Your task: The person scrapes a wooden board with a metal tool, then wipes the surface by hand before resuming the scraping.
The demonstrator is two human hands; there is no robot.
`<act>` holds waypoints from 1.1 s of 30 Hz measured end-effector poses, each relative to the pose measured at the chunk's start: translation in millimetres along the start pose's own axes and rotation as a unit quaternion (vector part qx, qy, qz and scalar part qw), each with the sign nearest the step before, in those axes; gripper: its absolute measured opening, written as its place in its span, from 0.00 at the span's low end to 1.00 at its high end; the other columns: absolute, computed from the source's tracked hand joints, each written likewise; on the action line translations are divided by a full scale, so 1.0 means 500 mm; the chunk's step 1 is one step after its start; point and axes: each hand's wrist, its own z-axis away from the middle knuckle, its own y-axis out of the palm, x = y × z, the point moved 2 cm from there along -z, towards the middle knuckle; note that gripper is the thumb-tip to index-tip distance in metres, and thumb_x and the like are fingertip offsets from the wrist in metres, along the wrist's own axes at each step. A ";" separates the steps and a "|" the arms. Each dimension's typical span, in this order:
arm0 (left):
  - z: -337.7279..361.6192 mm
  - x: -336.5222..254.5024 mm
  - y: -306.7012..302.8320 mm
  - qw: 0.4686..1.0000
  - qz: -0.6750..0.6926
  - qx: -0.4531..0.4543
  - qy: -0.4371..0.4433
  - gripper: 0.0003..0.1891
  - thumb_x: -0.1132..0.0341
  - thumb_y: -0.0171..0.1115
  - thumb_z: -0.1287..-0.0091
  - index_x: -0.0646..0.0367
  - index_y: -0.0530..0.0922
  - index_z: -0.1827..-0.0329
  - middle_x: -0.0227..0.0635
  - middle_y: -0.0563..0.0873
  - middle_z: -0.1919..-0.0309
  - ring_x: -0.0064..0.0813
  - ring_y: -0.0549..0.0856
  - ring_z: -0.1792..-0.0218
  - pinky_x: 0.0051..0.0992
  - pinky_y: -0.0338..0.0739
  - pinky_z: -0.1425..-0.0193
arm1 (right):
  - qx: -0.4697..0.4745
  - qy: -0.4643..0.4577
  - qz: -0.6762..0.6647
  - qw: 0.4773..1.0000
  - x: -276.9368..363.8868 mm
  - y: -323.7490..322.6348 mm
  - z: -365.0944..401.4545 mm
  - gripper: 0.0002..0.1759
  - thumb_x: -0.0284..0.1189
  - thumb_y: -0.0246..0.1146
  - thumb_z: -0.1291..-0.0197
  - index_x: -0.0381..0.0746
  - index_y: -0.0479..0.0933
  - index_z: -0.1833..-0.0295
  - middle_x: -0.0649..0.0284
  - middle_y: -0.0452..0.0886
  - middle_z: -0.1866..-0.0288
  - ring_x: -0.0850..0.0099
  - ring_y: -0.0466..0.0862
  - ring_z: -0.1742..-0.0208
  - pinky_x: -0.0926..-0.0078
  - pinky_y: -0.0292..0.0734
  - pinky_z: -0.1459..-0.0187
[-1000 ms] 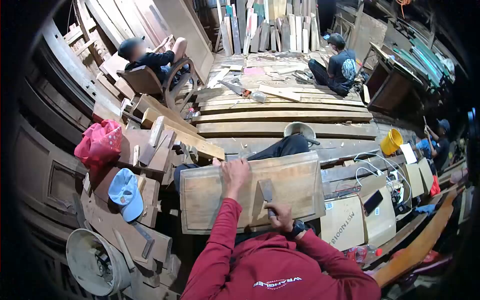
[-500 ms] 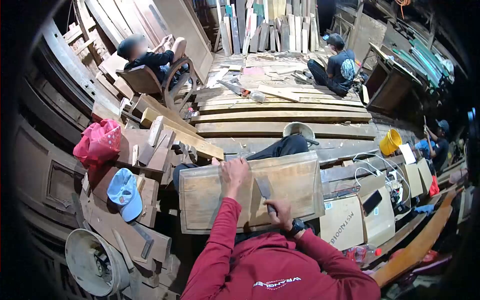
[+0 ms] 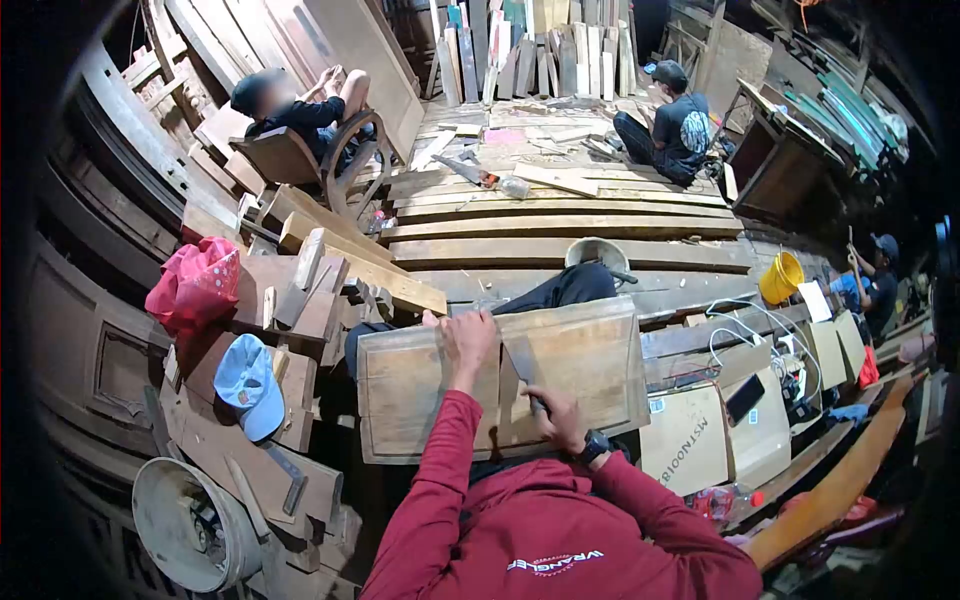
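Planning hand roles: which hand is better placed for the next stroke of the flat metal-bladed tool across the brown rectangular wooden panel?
Right, probably: the right hand grips the flat metal-bladed tool over the brown rectangular wooden panel. The left hand rests at the panel's far edge.

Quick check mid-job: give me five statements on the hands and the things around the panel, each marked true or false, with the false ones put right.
1. The right hand grips the scraper. True.
2. The left hand is on the scraper. False: the left hand is on the panel, at its far edge.
3. The phone lies on cardboard. True.
4. The blue cap lies on the panel. False: the blue cap lies left of it.
5. The yellow bucket is right of the panel. True.
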 end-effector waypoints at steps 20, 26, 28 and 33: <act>0.007 -0.005 -0.023 1.000 -0.008 0.004 0.011 0.26 0.52 0.50 0.25 0.63 0.91 0.66 0.53 0.91 0.66 0.51 0.91 0.61 0.46 0.72 0.40 | 0.026 -0.089 -0.027 0.995 0.012 0.002 0.011 0.26 0.25 0.60 0.50 0.39 0.82 0.42 0.50 0.87 0.60 0.50 0.87 0.61 0.58 0.81 0.57; -0.002 -0.009 -0.020 1.000 0.005 0.008 0.000 0.26 0.53 0.50 0.25 0.63 0.91 0.67 0.53 0.91 0.66 0.52 0.91 0.62 0.46 0.72 0.40 | -0.020 -0.122 0.023 0.992 0.004 0.005 0.002 0.22 0.23 0.63 0.44 0.41 0.81 0.41 0.53 0.83 0.64 0.53 0.85 0.65 0.60 0.79 0.64; -0.003 0.002 0.001 1.000 0.019 0.011 -0.007 0.26 0.53 0.50 0.25 0.63 0.91 0.67 0.53 0.91 0.66 0.52 0.91 0.62 0.46 0.72 0.39 | 0.018 -0.116 0.030 0.993 0.014 0.006 0.006 0.22 0.24 0.64 0.44 0.41 0.81 0.41 0.53 0.83 0.65 0.54 0.85 0.66 0.60 0.78 0.65; 0.000 -0.010 -0.026 0.999 0.020 0.040 -0.020 0.28 0.51 0.49 0.24 0.63 0.92 0.65 0.54 0.91 0.65 0.54 0.90 0.57 0.50 0.62 0.27 | -0.004 -0.065 0.012 0.998 0.016 0.005 -0.002 0.19 0.23 0.63 0.47 0.40 0.83 0.47 0.52 0.85 0.63 0.52 0.86 0.63 0.59 0.81 0.62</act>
